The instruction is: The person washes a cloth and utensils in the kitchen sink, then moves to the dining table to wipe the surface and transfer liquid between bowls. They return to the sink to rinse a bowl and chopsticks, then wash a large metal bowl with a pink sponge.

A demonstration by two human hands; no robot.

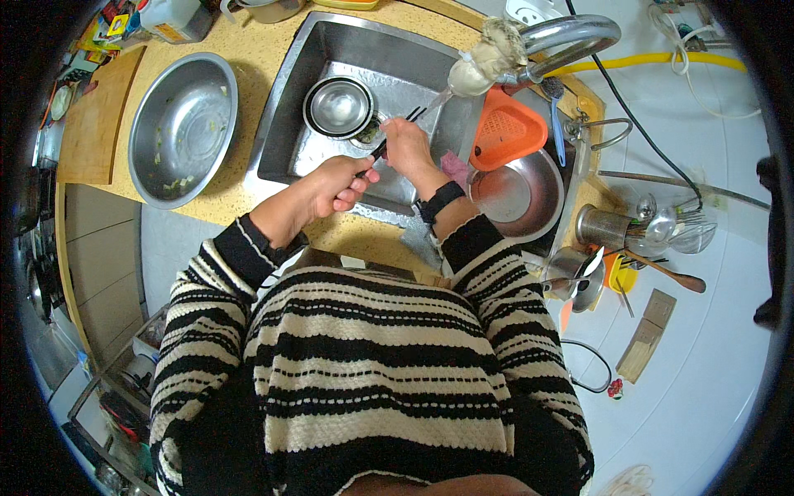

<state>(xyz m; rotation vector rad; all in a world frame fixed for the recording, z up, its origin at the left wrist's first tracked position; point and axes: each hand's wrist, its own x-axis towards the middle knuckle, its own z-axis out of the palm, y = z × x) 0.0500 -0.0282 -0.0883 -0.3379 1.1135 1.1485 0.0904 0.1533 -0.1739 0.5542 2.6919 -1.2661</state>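
Both hands are over the near part of a stainless steel sink (pixel 273 124). My left hand (pixel 341 186) grips the near end of some dark chopsticks (pixel 379 150). My right hand (pixel 406 146) is closed around them farther along, with a bit of pinkish cloth at its palm; their tips stick out past it. Water runs from the cloth-wrapped faucet (pixel 474 71) beside the tips. Nested metal bowls (pixel 339 106) sit in the sink left of my hands, next to the drain strainer (pixel 370 133), which holds dark scraps.
A large steel basin (pixel 192 133) with food bits stands on the left counter beside a wooden cutting board (pixel 99 121). Right of the main basin are an orange strainer basket (pixel 508 127), a metal bowl (pixel 521 198), a pink cloth (pixel 454 167) and a blue-handled brush (pixel 557 124). Utensil holders (pixel 605 224) stand farther right.
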